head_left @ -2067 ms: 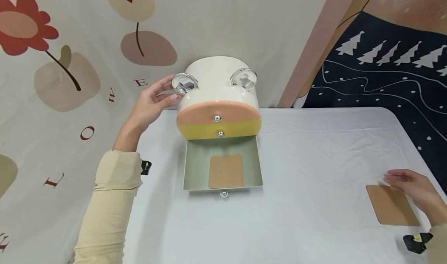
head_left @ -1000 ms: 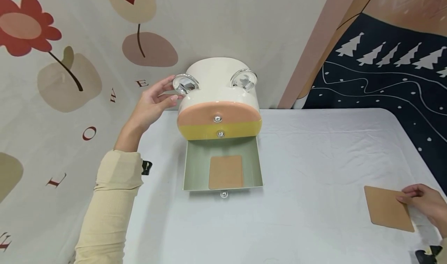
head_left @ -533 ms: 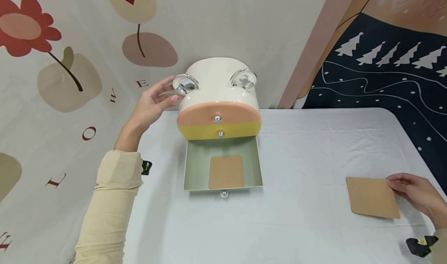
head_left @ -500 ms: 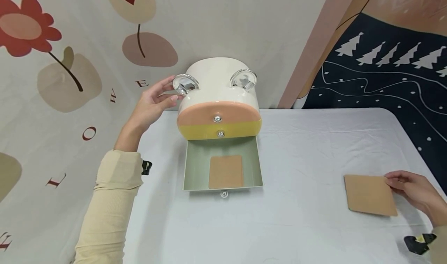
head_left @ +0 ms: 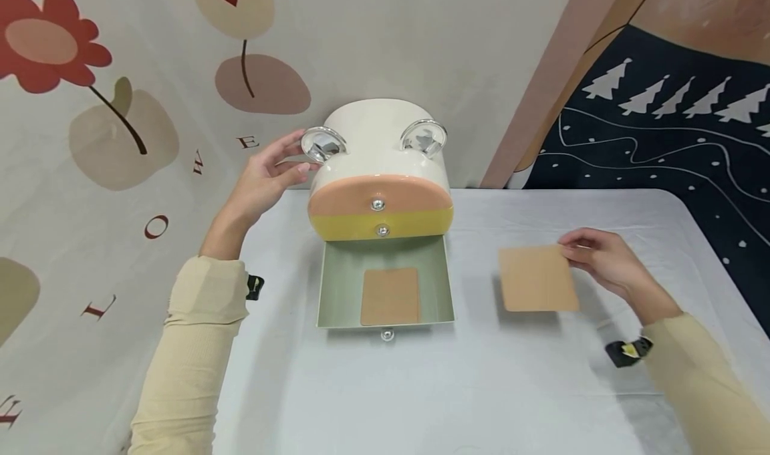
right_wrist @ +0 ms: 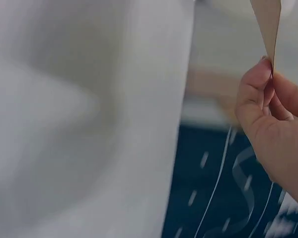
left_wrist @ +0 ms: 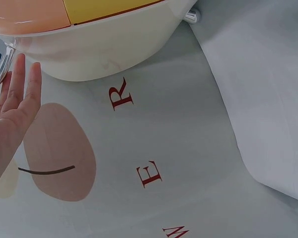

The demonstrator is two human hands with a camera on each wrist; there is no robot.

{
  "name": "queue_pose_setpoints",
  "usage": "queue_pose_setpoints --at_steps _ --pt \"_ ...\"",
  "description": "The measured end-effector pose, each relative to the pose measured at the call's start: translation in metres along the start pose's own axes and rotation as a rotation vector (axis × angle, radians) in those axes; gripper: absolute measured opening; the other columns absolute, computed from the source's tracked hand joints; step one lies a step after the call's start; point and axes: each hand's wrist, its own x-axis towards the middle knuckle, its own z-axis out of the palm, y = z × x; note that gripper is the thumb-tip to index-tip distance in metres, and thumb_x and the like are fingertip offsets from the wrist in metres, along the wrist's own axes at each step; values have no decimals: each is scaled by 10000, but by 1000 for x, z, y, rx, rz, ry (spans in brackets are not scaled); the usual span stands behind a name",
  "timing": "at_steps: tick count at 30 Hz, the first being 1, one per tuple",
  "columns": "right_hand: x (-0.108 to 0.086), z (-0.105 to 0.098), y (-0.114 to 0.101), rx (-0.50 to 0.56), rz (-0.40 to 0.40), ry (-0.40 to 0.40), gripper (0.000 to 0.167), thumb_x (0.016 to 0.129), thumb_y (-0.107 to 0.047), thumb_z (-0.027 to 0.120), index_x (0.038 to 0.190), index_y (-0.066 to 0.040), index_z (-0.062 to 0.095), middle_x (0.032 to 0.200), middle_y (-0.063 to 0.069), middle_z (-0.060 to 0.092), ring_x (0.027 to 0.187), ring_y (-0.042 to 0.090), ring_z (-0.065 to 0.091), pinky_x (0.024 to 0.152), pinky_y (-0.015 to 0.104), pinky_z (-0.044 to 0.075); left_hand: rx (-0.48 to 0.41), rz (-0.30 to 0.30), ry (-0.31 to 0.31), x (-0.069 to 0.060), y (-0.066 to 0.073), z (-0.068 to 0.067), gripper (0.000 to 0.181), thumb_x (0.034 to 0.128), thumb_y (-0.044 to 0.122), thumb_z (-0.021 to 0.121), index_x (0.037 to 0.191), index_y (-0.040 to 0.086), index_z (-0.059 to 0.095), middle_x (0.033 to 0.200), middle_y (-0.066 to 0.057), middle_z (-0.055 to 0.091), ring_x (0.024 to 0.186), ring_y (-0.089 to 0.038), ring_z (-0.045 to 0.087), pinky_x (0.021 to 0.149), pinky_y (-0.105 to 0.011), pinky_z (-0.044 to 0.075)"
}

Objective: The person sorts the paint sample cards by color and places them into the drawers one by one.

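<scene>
A small white drawer cabinet [head_left: 379, 134] with two silver ear-shaped pieces on top has an orange and a yellow drawer front. Its green bottom drawer [head_left: 343, 294] is pulled out, and a brown square card [head_left: 389, 297] lies inside. At the cabinet's left side, my left hand [head_left: 265, 178] rests by the left silver ear [head_left: 323, 144], its fingers fairly straight, also in the left wrist view. My right hand [head_left: 607, 264] pinches another brown square card [head_left: 537, 278] by its upper right corner. That card hangs above the table, right of the drawer; the right wrist view shows thumb and finger [right_wrist: 256, 82] on it.
A white cloth covers the table [head_left: 481, 388]. Behind the cabinet and at the left hangs a pale printed cloth [head_left: 409, 34] with flowers and letters. A dark cloth with white trees [head_left: 656, 127] hangs past the table's right edge.
My right hand has taken hold of the card lying at the right, lifted it and carried it left and away from me. The left hand stays by the cabinet, and the drawer is unchanged.
</scene>
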Motion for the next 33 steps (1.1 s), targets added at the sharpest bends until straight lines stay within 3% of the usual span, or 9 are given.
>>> queue_pose_setpoints --at_steps 5,9,15,23,27,33 --pt "-7 91 -89 69 2 -71 98 866 52 554 963 62 551 884 52 555 750 128 579 700 233 531 -10 -2 -2 1 0 0 542 899 36 558 1400 138 378 1224 -145 485 997 -120 593 833 -232 494" --pt "-4 138 -116 144 11 -89 82 864 125 494 938 108 523 807 42 561 686 112 572 649 215 526 -20 -6 -3 1 0 0 540 898 46 563 1398 145 383 1229 -137 481 1014 -134 585 834 -244 493" --pt "7 182 -115 78 33 -122 134 873 123 468 995 173 493 831 81 541 680 115 565 650 241 532 -20 -5 1 0 0 0 541 896 38 564 1396 140 385 1215 -134 484 1012 -140 587 829 -237 493" --pt "10 224 -110 64 50 -144 71 857 122 516 925 142 522 819 102 526 679 121 534 618 227 509 10 3 1 0 0 0 544 899 40 560 1401 139 376 1206 -140 491 1019 -173 589 829 -213 489" --pt "9 239 -110 41 44 -156 62 847 117 537 909 118 538 809 91 532 681 127 530 621 233 509 12 4 0 0 0 -1 543 900 47 560 1402 138 374 1207 -141 489 1024 -186 588 832 -215 489" --pt "10 247 -105 43 51 -247 147 840 161 508 986 155 513 797 111 523 681 164 565 675 325 545 1 -11 1 0 0 0 547 899 54 566 1402 147 375 1235 -144 480 1036 -172 581 841 -237 491"
